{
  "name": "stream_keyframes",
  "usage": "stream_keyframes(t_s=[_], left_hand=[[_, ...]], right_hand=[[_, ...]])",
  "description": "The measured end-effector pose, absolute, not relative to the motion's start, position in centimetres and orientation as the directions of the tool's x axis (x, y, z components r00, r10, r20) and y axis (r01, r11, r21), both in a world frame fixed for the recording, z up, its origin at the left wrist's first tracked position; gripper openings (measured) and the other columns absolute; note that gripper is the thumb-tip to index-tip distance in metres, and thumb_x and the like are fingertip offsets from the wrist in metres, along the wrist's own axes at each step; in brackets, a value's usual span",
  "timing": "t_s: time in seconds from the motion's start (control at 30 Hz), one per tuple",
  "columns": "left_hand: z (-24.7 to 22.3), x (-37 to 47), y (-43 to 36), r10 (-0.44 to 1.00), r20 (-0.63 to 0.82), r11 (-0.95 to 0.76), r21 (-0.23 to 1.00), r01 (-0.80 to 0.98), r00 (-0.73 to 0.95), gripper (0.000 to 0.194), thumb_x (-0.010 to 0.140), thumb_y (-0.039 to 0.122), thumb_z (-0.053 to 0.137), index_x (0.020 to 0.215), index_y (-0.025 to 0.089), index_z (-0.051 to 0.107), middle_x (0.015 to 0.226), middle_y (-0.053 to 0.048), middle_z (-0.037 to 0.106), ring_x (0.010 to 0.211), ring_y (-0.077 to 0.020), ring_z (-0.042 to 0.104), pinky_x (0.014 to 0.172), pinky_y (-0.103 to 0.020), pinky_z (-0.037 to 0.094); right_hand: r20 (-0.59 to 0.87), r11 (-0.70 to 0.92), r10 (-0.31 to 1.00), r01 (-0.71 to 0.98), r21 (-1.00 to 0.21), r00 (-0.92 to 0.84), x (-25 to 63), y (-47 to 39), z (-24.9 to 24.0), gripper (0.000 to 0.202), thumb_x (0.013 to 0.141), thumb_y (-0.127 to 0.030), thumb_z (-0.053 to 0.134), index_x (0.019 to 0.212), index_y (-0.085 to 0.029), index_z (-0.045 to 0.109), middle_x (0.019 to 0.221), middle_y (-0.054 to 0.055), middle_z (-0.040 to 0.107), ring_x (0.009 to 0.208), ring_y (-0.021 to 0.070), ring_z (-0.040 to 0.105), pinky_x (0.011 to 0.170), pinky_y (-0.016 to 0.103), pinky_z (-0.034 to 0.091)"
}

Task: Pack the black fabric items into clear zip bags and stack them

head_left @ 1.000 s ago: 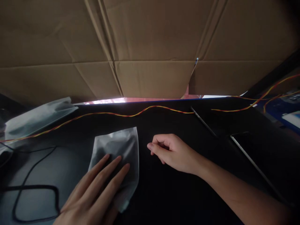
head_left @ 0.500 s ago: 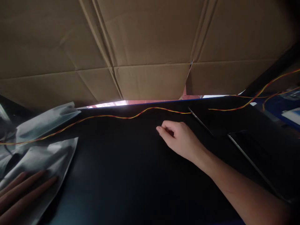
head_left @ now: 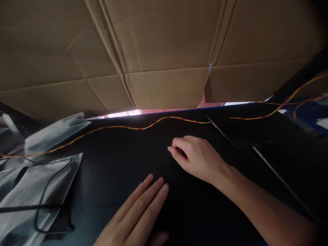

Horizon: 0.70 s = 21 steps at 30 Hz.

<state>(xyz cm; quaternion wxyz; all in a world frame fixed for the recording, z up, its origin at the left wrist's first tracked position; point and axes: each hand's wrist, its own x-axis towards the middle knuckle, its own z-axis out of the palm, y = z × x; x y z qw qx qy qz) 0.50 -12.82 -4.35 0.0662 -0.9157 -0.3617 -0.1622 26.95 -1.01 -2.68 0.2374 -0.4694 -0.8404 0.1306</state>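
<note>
My right hand (head_left: 196, 157) rests on the black tabletop (head_left: 123, 147) with its fingers curled in and the thumb close to the forefinger. Whatever lies inside the curl, if anything, is hidden. Nearer to me, my left hand (head_left: 138, 212) is stretched out over the same surface, fingers straight and side by side, holding nothing. Grey-white plastic bags (head_left: 28, 194) lie to its left, and a black cable (head_left: 48, 184) loops across them.
A twisted red-and-yellow wire (head_left: 143, 128) runs along the back of the table. Two flat dark slabs with pale edges, a smaller one (head_left: 222, 131) and a larger one (head_left: 284, 181), lie on the right. Creased cardboard (head_left: 164, 44) stands behind.
My left hand has left the plastic bag and moved right, to the middle front of the table. The black cable now shows on the bag. My right hand has barely shifted.
</note>
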Motion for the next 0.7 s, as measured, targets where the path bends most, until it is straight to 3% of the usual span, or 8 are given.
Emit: stream_keyframes(t_s=[0.07, 0.13, 0.2, 0.27, 0.33, 0.43, 0.7], left_hand=[[-2.8, 3.2, -9.6, 0.699, 0.353, -0.679, 0.054, 0.733, 0.622, 0.059, 0.112, 0.032, 0.047, 0.168, 0.013, 0.042, 0.17, -0.009, 0.052, 0.157, -0.0275, 0.05, 0.123, -0.04, 0.055], [-2.4, 4.1, -6.0, 0.726, 0.315, -0.663, 0.087, 0.744, 0.611, 0.055, 0.113, 0.034, 0.046, 0.164, 0.013, 0.047, 0.17, -0.011, 0.051, 0.161, -0.0305, 0.045, 0.129, -0.049, 0.049], [-3.2, 3.5, -3.0, 0.725, 0.227, -0.676, 0.061, 0.734, 0.65, 0.066, 0.113, 0.051, 0.047, 0.164, 0.009, 0.048, 0.171, -0.018, 0.047, 0.163, -0.0402, 0.037, 0.128, -0.062, 0.045], [-4.7, 2.3, -1.3, 0.721, 0.131, -0.69, 0.05, 0.722, 0.681, 0.08, 0.112, 0.064, 0.043, 0.17, 0.009, 0.037, 0.175, -0.022, 0.038, 0.166, -0.0455, 0.028, 0.128, -0.072, 0.039], [-6.2, 1.4, -0.8, 0.72, 0.09, -0.693, 0.055, 0.718, 0.688, 0.085, 0.112, 0.068, 0.039, 0.175, 0.013, 0.022, 0.18, -0.021, 0.026, 0.168, -0.0445, 0.02, 0.129, -0.075, 0.032], [-7.1, 1.1, -1.2, 0.721, 0.101, -0.692, 0.055, 0.72, 0.685, 0.085, 0.113, 0.066, 0.037, 0.177, 0.018, 0.007, 0.182, -0.019, 0.018, 0.17, -0.041, 0.014, 0.131, -0.074, 0.028], [-6.8, 1.3, -1.1, 0.722, 0.096, -0.692, 0.087, 0.717, 0.685, 0.081, 0.115, 0.062, 0.036, 0.177, 0.021, 0.007, 0.183, -0.015, 0.018, 0.17, -0.038, 0.017, 0.133, -0.071, 0.026]], right_hand=[[0.323, 0.597, 0.802, 0.674, -0.435, -0.502, 26.9, -1.0, -2.7, 0.02, 0.11, -0.025, 0.056, 0.096, -0.021, 0.071, 0.096, 0.005, 0.076, 0.092, 0.0214, 0.068, 0.079, 0.035, 0.053], [0.341, 0.64, 0.768, 0.636, -0.432, -0.542, 27.1, -0.9, -2.9, 0.023, 0.11, -0.025, 0.055, 0.12, -0.017, 0.074, 0.129, 0.011, 0.077, 0.123, 0.0261, 0.068, 0.105, 0.042, 0.056], [0.274, 0.622, 0.78, 0.655, -0.429, -0.562, 27.4, -0.9, -3.4, 0.041, 0.111, -0.034, 0.055, 0.145, -0.014, 0.067, 0.159, 0.015, 0.063, 0.152, 0.031, 0.052, 0.125, 0.05, 0.047], [0.119, 0.566, 0.809, 0.709, -0.42, -0.576, 27.7, -1.0, -4.1, 0.067, 0.111, -0.051, 0.054, 0.164, -0.01, 0.051, 0.178, 0.018, 0.039, 0.168, 0.037, 0.026, 0.134, 0.059, 0.034], [-0.031, 0.521, 0.813, 0.751, -0.406, -0.581, 27.8, -1.1, -4.9, 0.087, 0.108, -0.065, 0.051, 0.173, -0.008, 0.034, 0.183, 0.018, 0.017, 0.171, 0.0405, 0.008, 0.136, 0.066, 0.024], [-0.069, 0.529, 0.801, 0.758, -0.382, -0.594, 27.6, -1.1, -5.7, 0.092, 0.109, -0.067, 0.046, 0.175, -0.009, 0.023, 0.183, 0.016, 0.003, 0.17, 0.0394, -0.002, 0.137, 0.066, 0.013], [-0.028, 0.582, 0.773, 0.727, -0.364, -0.634, 27.1, -0.6, -5.7, 0.084, 0.111, -0.064, 0.043, 0.175, -0.012, 0.025, 0.183, 0.012, 0.011, 0.17, 0.0361, 0.003, 0.137, 0.066, 0.012]])
